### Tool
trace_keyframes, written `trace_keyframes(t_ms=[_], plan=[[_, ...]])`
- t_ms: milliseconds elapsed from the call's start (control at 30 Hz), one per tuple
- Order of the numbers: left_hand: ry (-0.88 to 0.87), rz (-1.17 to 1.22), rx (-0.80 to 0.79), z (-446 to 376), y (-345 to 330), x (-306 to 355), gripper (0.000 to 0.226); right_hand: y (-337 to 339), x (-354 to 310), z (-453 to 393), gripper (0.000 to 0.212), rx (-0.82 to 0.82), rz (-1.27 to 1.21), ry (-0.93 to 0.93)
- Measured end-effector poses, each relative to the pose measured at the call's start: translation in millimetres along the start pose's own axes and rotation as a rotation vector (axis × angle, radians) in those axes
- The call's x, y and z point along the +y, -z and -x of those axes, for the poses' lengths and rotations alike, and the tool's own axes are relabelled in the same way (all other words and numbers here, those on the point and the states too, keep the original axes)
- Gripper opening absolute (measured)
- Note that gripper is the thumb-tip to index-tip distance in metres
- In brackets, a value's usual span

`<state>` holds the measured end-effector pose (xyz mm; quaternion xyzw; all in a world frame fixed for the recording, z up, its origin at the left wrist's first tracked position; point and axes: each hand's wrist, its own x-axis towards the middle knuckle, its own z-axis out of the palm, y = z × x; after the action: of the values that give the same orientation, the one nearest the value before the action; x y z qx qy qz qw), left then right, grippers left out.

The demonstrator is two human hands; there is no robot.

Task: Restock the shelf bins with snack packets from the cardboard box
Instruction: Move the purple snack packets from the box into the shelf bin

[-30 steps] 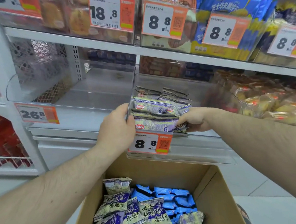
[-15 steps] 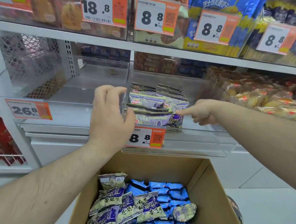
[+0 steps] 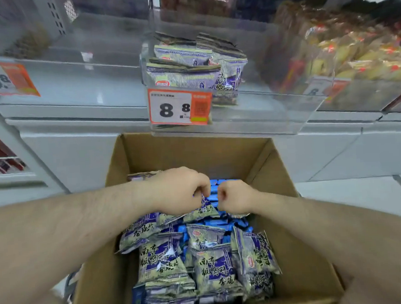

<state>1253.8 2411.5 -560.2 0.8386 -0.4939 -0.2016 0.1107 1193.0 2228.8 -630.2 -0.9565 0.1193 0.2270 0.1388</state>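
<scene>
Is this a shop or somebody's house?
Most likely a shop. An orange-and-white price tag reading 8.8 hangs on a clear plastic shelf bin stacked with purple snack packets, and a brown cardboard box below holds more.

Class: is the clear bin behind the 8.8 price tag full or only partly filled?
Partly filled: the clear bin holds one short stack of purple packets at its left.

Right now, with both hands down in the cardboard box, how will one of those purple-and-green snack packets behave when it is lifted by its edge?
Probably floppy: the left hand pinches a purple-and-green snack packet by its thin crimped edge. Likely light, since the packets look puffy. Possibly slippery: the film is glossy, and the blue packets beneath lie loose in the cardboard box.
</scene>
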Motion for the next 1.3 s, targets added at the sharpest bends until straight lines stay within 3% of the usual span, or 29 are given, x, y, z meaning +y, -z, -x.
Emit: trace_keyframes(t_ms=[67,133,167,333,433,533,567,667,733,833,900,967,1033,1100,1167,1200,1300], plan=[[0.005,-0.011,-0.105,-1,-8,1,0.026,-33,20,-12,0.045,-0.369,0.143,-0.123],[-0.001,-0.006,-0.166,-2,-11,3,0.027,-56,34,-13,0.075,-0.491,0.115,-0.224],[0.001,-0.001,-0.174,-2,-10,4,0.027,-64,37,-11,0.078,-0.498,0.111,-0.238],[0.068,0.015,-0.221,-2,-13,-4,0.027,-58,42,-10,0.042,-0.42,0.246,-0.14],[0.121,0.035,-0.287,0,-15,-13,0.027,-27,39,-8,0.019,-0.387,0.161,-0.164],[0.157,0.077,-0.277,1,-20,-20,0.043,-3,27,-11,0.005,-0.26,-0.303,-0.284],[0.169,0.102,-0.256,2,-22,-19,0.056,3,22,-13,0.011,-0.229,-0.549,-0.329],[0.233,0.315,-0.128,2,-24,-14,0.095,25,-1,-12,0.018,-0.321,-1.252,-0.411],[0.314,0.543,0.06,1,-19,-12,0.094,40,-11,-9,0.021,-0.375,-1.554,-0.393],[0.469,0.947,0.379,-3,-16,-16,0.087,52,-19,-12,0.014,-0.319,-1.773,-0.363],[0.518,1.144,0.42,-6,-16,-22,0.08,53,-19,-19,0.005,-0.281,-1.891,-0.36],[0.506,1.184,0.339,-7,-17,-27,0.064,51,-19,-24,0.01,-0.278,-1.981,-0.334],[0.529,1.179,0.286,-7,-19,-29,0.046,46,-16,-28,0.005,-0.248,-1.92,-0.319],[0.575,1.169,0.26,-5,-22,-34,0.033,32,-1,-39,0.019,-0.079,-1.638,-0.381],[0.606,1.15,0.221,-4,-23,-39,0.028,16,23,-50,0.014,0.17,-1.089,-0.438],[0.619,1.154,0.199,-3,-22,-41,0.027,5,36,-51,0.017,0.218,-0.707,-0.423],[0.655,1.196,0.153,1,-22,-45,0.022,-36,68,-49,0.05,0.003,0.319,-0.302]])
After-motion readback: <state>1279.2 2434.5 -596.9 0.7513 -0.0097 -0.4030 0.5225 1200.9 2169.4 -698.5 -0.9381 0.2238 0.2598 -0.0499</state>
